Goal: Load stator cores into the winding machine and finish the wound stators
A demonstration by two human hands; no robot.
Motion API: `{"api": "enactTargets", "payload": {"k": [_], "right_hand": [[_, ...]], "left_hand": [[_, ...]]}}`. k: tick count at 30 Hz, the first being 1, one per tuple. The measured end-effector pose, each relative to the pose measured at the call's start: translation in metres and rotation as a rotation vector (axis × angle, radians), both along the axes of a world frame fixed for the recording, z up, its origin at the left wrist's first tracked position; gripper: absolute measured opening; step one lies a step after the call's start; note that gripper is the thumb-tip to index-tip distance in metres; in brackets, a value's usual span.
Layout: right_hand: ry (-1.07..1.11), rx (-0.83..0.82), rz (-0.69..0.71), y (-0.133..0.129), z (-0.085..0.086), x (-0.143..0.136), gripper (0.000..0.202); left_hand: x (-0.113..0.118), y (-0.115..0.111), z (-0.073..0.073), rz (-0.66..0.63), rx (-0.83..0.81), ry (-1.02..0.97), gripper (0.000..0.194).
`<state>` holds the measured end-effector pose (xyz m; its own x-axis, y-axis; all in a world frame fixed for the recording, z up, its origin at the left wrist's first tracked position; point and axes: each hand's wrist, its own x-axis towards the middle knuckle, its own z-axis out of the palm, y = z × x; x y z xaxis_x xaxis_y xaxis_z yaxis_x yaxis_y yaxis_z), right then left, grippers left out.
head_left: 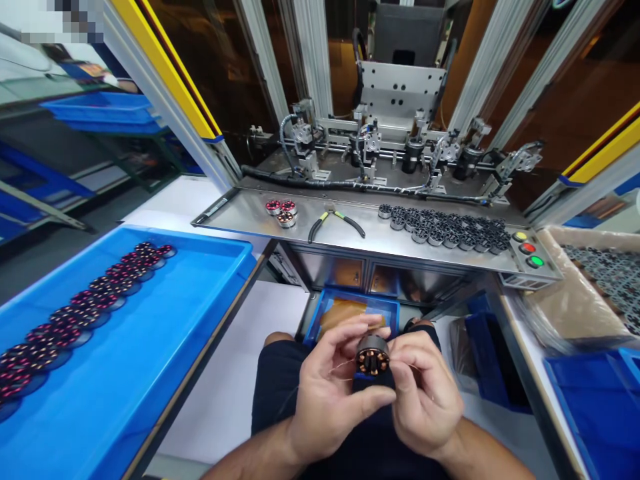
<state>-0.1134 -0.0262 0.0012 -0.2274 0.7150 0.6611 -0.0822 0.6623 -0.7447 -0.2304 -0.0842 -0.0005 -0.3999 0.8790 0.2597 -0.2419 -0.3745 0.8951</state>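
My left hand [333, 393] is curled around a wound motor stator [373, 355], a dark ring with copper coils facing me, held above my lap. Thin copper wires trail from its left side across my left palm. My right hand [425, 393] is closed at the stator's right edge, thumb and forefinger pinching a fine wire whose end shows beyond the fingers. Ahead on the metal ledge lie cutting pliers [336, 223] with green and black handles. Left of them sit a few wound stators [287, 219] with red and copper coils.
Several dark stator cores [445, 230] stand in rows on the ledge, beside a button box [534, 253]. Behind is a machine [370, 147] with clamps. A blue tray [165, 320] holding wound stators is at left. A lined carton [560, 287] of parts and blue bins [585, 400] are at right.
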Motion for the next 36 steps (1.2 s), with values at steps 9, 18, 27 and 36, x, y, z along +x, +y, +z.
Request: {"api": "enactTargets", "payload": {"k": [9, 18, 27, 36], "right_hand": [[-0.076, 0.104, 0.095, 0.017, 0.006, 0.009, 0.01], [-0.173, 0.098, 0.025, 0.014, 0.014, 0.013, 0.016], [-0.167, 0.102, 0.208, 0.017, 0.024, 0.02, 0.013], [-0.306, 0.33, 0.16, 0.024, 0.034, 0.029, 0.01]], "left_hand": [[-0.027, -0.002, -0.01, -0.474, -0.124, -0.151, 0.039], [-0.025, -0.002, -0.005, -0.483, -0.015, -0.235, 0.031], [-0.026, -0.001, -0.001, -0.413, 0.01, -0.374, 0.045], [-0.024, -0.005, -0.003, -0.603, -0.195, -0.189, 0.023]]}}
